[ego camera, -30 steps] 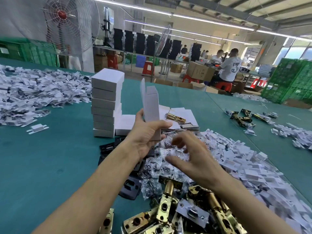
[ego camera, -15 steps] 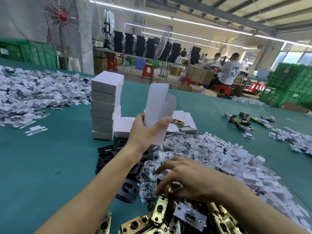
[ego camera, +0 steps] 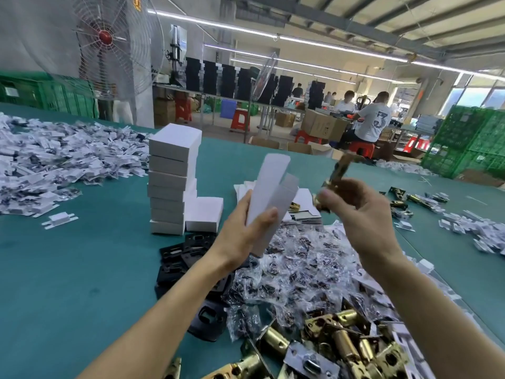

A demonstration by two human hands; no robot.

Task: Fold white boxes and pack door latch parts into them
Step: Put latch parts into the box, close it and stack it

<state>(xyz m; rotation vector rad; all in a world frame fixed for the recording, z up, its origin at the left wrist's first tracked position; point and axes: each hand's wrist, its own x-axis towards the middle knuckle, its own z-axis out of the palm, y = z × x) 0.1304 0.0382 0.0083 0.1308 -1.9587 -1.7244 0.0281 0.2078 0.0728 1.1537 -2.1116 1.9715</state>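
My left hand (ego camera: 246, 233) grips a folded white box (ego camera: 270, 195), held upright above the table with its top flap open. My right hand (ego camera: 358, 214) is raised just right of it and holds a brass door latch (ego camera: 337, 173), which points up and away. Below my arms lies a heap of brass latches (ego camera: 341, 346), small plastic bags of screws (ego camera: 295, 269) and black plates (ego camera: 188, 253). A stack of closed white boxes (ego camera: 173, 181) stands to the left, with flat box blanks (ego camera: 303, 198) behind my hands.
Piles of small white cardboard inserts cover the green table at the far left (ego camera: 54, 162) and along the right (ego camera: 486, 236). More latches (ego camera: 415, 199) lie at the right. A large fan (ego camera: 112, 45), green crates (ego camera: 464, 140) and seated workers (ego camera: 371, 124) are beyond the table.
My right hand went down into the latch heap, took one brass latch and lifted it up beside the box. My left hand tilted the box slightly.
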